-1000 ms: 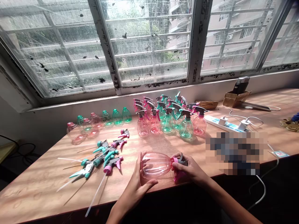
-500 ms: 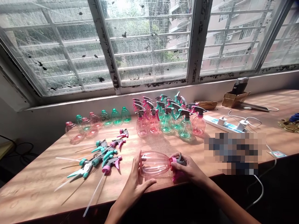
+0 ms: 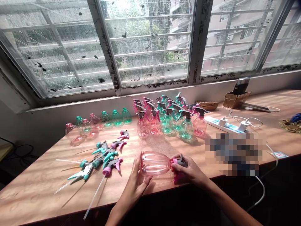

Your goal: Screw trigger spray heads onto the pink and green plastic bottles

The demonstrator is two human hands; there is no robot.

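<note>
A clear pink spray bottle (image 3: 155,164) lies sideways between my hands, above the front edge of the table. My left hand (image 3: 138,179) is closed round its base, thumb below and fingers behind. At the neck, my right hand (image 3: 187,169) grips the pink collar and the grey and pink trigger head (image 3: 180,162), which sits on the bottle mouth. To the left lies a pile of loose trigger sprayers (image 3: 103,157) in green and pink, with thin clear tubes. Beyond it stand several open bottles (image 3: 115,117), pink and green, without heads.
Upright bottles with trigger heads (image 3: 167,124) stand grouped at the middle back, by the window wall. A white power strip (image 3: 225,125) with plugs and cables lies right of them. Behind it are a cardboard box (image 3: 236,99) and a pixelated patch nearer me.
My left thumb has moved in against the bottle's underside, and the bottle has turned slightly about its length. My right hand stays at the neck.
</note>
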